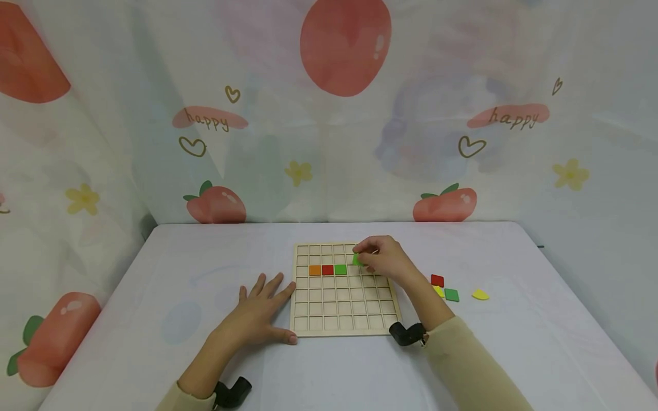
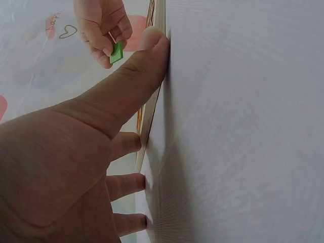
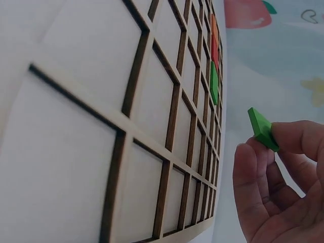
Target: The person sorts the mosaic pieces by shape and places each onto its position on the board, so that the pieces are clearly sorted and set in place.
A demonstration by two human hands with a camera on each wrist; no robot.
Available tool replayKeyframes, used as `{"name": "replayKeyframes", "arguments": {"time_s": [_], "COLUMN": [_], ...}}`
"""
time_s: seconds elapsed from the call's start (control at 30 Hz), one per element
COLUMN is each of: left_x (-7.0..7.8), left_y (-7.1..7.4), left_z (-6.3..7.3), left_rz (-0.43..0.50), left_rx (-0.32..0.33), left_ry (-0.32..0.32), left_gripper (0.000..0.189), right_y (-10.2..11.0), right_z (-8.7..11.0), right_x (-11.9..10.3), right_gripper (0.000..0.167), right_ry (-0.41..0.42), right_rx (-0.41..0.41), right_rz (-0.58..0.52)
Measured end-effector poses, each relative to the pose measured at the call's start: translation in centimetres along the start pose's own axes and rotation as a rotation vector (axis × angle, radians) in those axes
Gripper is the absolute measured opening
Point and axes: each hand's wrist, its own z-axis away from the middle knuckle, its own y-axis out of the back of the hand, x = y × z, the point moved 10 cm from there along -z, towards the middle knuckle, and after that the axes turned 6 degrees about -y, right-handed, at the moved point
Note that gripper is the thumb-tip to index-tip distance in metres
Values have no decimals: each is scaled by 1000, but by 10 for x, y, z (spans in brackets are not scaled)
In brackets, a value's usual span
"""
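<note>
Green and thin, a tile (image 3: pixel 262 129) sits between the thumb and fingertips of the right hand (image 1: pixel 385 258), which pinches it in the air, clear of the grid (image 1: pixel 344 323). Seen from the head, it shows over the grid's far right part, at the leading side of that hand, beyond and to the right of the left hand (image 1: pixel 259 317). The right wrist view shows it tilted.

The left hand grips nothing: its fingers are straight and spread at the grid's left edge, the forefinger's tip at that edge and the thumb by the near left corner.

In the grid's third row from the far side, three pieces lie side by side: orange (image 1: pixel 315 270), red (image 1: pixel 327 270), then a second green (image 1: pixel 340 269), the last nearest to the right hand.

On the white table (image 1: pixel 154 285), to the right of the right forearm, lie a red square (image 1: pixel 437 280), a partly hidden yellow piece (image 1: pixel 438 291) and a darker green square (image 1: pixel 452 295), close together; a yellow wedge (image 1: pixel 480 294) lies a little apart, farther right.
</note>
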Motion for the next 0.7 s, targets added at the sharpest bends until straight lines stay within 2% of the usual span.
{"name": "replayKeyframes", "arguments": {"time_s": [0.7], "left_x": [2], "left_y": [3], "left_z": [0], "left_rz": [3], "left_rx": [-17], "left_ry": [6], "left_gripper": [109], "right_y": [-14], "right_z": [-4], "right_x": [2], "right_gripper": [18], "right_ry": [-26], "right_rx": [-26], "right_rz": [137]}}
